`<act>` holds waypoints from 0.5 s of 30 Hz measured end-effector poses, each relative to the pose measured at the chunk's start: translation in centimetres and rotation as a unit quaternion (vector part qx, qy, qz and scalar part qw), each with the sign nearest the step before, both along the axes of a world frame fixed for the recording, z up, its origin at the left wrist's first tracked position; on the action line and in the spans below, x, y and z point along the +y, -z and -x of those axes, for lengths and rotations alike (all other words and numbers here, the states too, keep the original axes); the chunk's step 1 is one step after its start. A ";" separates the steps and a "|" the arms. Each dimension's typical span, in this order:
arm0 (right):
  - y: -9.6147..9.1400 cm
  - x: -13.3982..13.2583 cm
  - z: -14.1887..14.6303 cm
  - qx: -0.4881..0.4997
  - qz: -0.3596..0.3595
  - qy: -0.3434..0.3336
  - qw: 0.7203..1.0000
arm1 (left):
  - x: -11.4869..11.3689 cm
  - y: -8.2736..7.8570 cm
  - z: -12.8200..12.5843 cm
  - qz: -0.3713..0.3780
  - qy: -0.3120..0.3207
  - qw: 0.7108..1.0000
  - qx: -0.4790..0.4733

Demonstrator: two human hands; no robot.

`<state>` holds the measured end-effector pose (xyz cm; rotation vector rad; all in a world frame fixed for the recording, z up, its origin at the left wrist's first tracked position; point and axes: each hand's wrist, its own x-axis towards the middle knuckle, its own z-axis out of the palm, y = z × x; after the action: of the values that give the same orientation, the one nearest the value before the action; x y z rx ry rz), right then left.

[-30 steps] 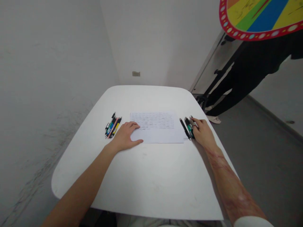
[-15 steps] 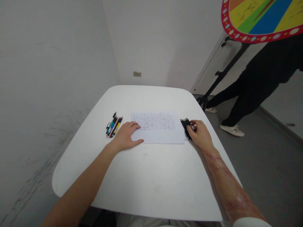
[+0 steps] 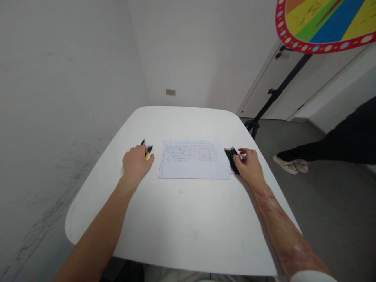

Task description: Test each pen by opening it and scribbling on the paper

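A white sheet of paper [image 3: 192, 159] with rows of handwriting lies in the middle of the white table [image 3: 182, 211]. My left hand [image 3: 136, 163] lies palm down over a bunch of coloured pens [image 3: 147, 151] to the left of the sheet. Its fingers are spread loosely on them, and only a few pen tips show past the fingers. My right hand [image 3: 248, 165] is at the sheet's right edge, with its fingers curled round a tight bunch of dark pens [image 3: 232, 158] that rests on the table.
A colourful prize wheel [image 3: 326, 23] on a black tripod stand [image 3: 266, 103] stands beyond the table's right side. Another person's dark-trousered leg and light shoe [image 3: 289, 164] are on the grey floor at the right. White walls close in on the left and behind.
My left hand has slid off the paper leftward onto the coloured pens. My right hand has gathered the dark pens into a bunch. The other person has walked off to the right.
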<state>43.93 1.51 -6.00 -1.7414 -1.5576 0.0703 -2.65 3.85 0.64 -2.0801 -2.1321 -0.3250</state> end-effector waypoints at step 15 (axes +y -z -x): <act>-2.2 -0.9 1.2 0.009 -0.067 0.024 0.997 | 0.0 1.1 0.1 -0.108 0.133 0.984 -0.048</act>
<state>42.72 0.57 -3.80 -1.6681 -1.4729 -0.0407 -2.76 3.89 -0.43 -2.2576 -1.7705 -0.6685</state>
